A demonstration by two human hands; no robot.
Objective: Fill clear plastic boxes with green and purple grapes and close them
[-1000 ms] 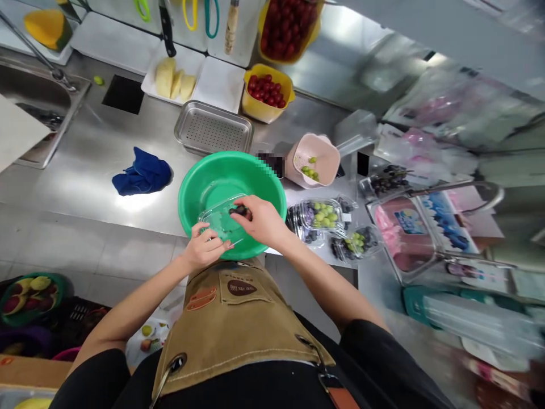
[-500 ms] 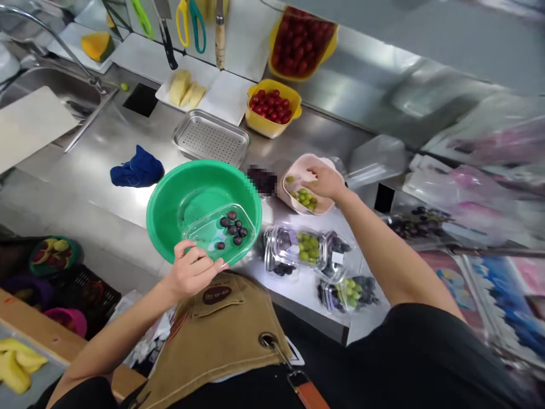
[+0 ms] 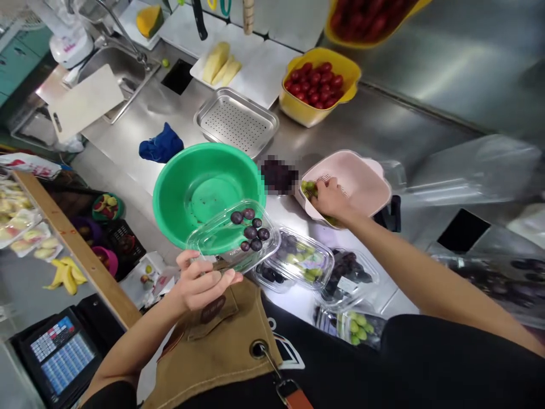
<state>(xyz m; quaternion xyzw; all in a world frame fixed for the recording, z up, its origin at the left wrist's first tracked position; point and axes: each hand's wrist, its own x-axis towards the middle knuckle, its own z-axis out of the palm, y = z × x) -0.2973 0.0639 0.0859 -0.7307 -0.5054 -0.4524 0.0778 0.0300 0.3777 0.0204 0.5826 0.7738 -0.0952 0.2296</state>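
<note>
My left hand (image 3: 204, 278) grips the near edge of a clear plastic container (image 3: 215, 241), tilted over the front rim of a green basin (image 3: 170, 187). Several dark grapes (image 3: 251, 232) lie in the container's right half. Inside a pink colander (image 3: 361, 176), my right hand (image 3: 332, 199) reaches down to its left side, fingers curled around green grapes (image 3: 309, 188); some of these are hidden under the hand. Right of the held container, closed clear boxes of green and dark grapes (image 3: 304, 258) are piled on the steel counter.
Behind the basin are a perforated steel tray (image 3: 236, 119) and a yellow bowl of small red tomatoes (image 3: 317, 85). A blue cloth (image 3: 162, 144) lies left of the tray. Farther left, a cutting board (image 3: 87, 102) rests across the sink (image 3: 123, 62). Clear plastic packaging (image 3: 472, 165) occupies the right side.
The view has shifted, showing more on the left. My right hand has moved to the colander's left side and closed over the green grapes. My left hand still holds the container over the basin.
</note>
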